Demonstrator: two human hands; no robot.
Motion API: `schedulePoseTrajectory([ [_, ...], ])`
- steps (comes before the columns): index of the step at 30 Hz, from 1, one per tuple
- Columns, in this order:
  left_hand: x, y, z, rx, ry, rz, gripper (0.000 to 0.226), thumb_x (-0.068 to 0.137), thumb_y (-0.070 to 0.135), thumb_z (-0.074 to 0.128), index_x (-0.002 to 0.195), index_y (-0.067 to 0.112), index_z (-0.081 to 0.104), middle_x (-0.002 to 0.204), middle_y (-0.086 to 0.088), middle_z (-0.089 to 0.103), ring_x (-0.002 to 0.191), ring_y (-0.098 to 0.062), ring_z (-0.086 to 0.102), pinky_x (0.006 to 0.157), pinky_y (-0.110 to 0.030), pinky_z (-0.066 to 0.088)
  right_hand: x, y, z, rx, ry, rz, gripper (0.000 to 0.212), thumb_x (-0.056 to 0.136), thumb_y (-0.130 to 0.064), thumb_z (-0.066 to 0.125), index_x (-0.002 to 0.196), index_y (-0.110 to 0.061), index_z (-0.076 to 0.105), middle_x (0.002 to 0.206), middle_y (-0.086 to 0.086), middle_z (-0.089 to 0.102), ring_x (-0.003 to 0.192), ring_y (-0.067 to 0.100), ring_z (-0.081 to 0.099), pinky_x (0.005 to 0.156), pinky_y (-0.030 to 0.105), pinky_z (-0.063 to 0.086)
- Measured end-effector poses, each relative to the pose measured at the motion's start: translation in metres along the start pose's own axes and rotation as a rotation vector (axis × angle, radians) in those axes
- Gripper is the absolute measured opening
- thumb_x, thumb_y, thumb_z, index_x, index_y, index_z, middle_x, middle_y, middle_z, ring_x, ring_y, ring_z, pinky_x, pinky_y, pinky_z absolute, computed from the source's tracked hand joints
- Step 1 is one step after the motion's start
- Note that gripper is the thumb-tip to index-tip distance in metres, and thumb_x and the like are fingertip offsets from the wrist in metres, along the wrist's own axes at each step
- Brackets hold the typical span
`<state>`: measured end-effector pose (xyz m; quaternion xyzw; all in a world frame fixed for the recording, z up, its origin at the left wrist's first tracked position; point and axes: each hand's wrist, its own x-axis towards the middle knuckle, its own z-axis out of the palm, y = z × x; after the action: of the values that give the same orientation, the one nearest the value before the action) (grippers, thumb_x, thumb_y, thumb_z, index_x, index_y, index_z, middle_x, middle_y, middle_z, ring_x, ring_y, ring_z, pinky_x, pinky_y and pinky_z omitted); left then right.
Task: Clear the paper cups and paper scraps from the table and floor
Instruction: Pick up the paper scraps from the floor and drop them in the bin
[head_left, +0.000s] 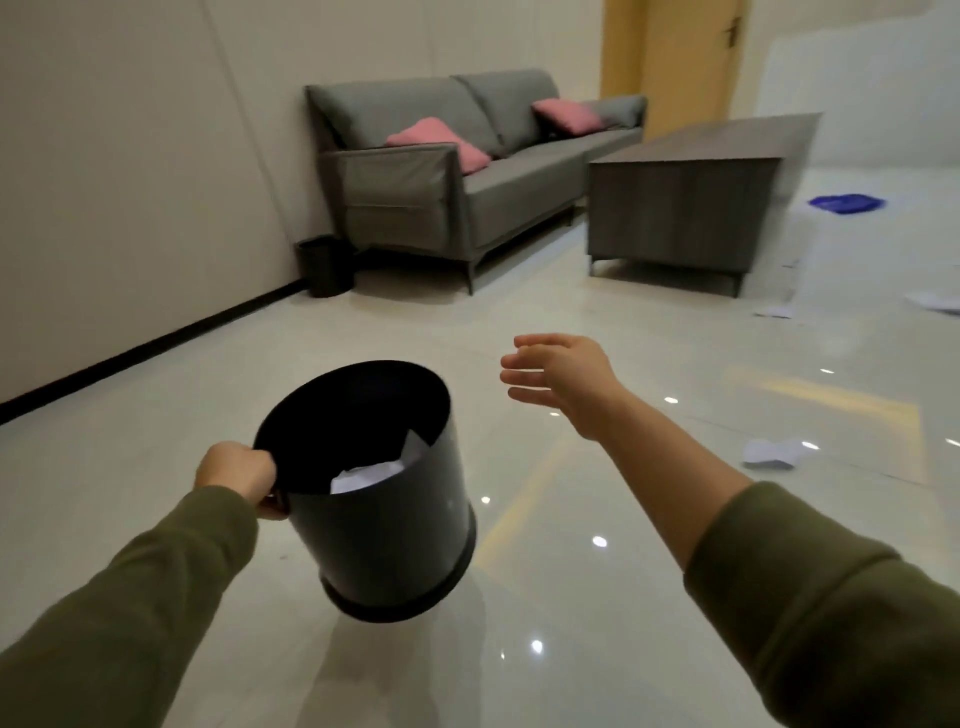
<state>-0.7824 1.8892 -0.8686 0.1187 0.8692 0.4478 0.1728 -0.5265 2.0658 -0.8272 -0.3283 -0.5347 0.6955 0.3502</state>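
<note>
a: where's the paper now?
b: some is in the bin (384, 530), white sheets (374, 470) down inside. one scrap (771, 453) lies on the floor (571, 623) off to the right, and more scraps (774, 312) sit farther away, past the table (685, 208). i can't make out any cups from here.
a: and the hands?
b: left hand (236, 478) is fisted on the bin's rim, carrying it tilted and off the floor. right hand (558, 371) is out in front, fingers straight and spread, holding nothing.
a: how will that scrap handle?
b: my guess: very light, soft and crumpled, so it gives under the fingers and won't break. the tile looks glossy, so a flat edge may slide away rather than lift. i'd pinch a raised fold near its middle, not scrape at the edge.
a: any risk?
b: it could flutter off if dropped from high, so bring the bin's mouth close under it. the bin seems stiff and light enough for one hand at the rim.
</note>
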Motion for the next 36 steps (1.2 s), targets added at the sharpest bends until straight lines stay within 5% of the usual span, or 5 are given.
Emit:
schedulePoseTrajectory([
  [3, -0.008, 0.012, 0.055, 0.038, -0.047, -0.02, 0.019, 0.084, -0.014, 0.038, 0.098, -0.022, 0.049, 0.095, -0.038, 0.057, 0.076, -0.054, 0.06, 0.031, -0.05, 0.047, -0.014, 0.005, -0.078, -0.007, 0.111, 0.039, 0.019, 0.088, 0.002, 0.053, 0.105, -0.004, 0.058, 0.089, 0.013, 0.067, 0.076, 0.024, 0.068, 0.069, 0.031, 0.058],
  [9, -0.014, 0.039, 0.144, 0.109, -0.14, 0.047, 0.018, 0.084, -0.011, 0.04, 0.096, -0.018, 0.052, 0.09, -0.037, 0.06, 0.071, -0.05, 0.063, 0.073, -0.059, 0.054, -0.015, 0.017, -0.172, 0.023, 0.315, 0.06, 0.02, 0.088, 0.002, 0.052, 0.107, -0.003, 0.059, 0.092, 0.015, 0.067, 0.08, 0.025, 0.068, 0.068, 0.031, 0.058],
  [21, -0.015, 0.063, 0.31, 0.299, -0.554, 0.319, 0.025, 0.086, -0.007, 0.036, 0.092, -0.009, 0.06, 0.085, -0.031, 0.064, 0.067, -0.044, 0.065, 0.07, -0.053, 0.057, -0.008, 0.078, -0.237, -0.014, 0.634, 0.117, 0.019, 0.092, -0.005, 0.053, 0.11, -0.006, 0.058, 0.097, 0.014, 0.068, 0.086, 0.025, 0.07, 0.073, 0.034, 0.059],
  [36, 0.033, 0.065, 0.352, 0.333, -0.727, 0.416, 0.027, 0.087, -0.005, 0.037, 0.099, -0.006, 0.06, 0.087, -0.028, 0.064, 0.069, -0.043, 0.065, 0.071, -0.052, 0.057, 0.048, 0.085, -0.2, -0.089, 0.722, 0.132, 0.018, 0.092, -0.005, 0.053, 0.109, -0.008, 0.058, 0.1, 0.014, 0.068, 0.086, 0.026, 0.07, 0.071, 0.033, 0.059],
])
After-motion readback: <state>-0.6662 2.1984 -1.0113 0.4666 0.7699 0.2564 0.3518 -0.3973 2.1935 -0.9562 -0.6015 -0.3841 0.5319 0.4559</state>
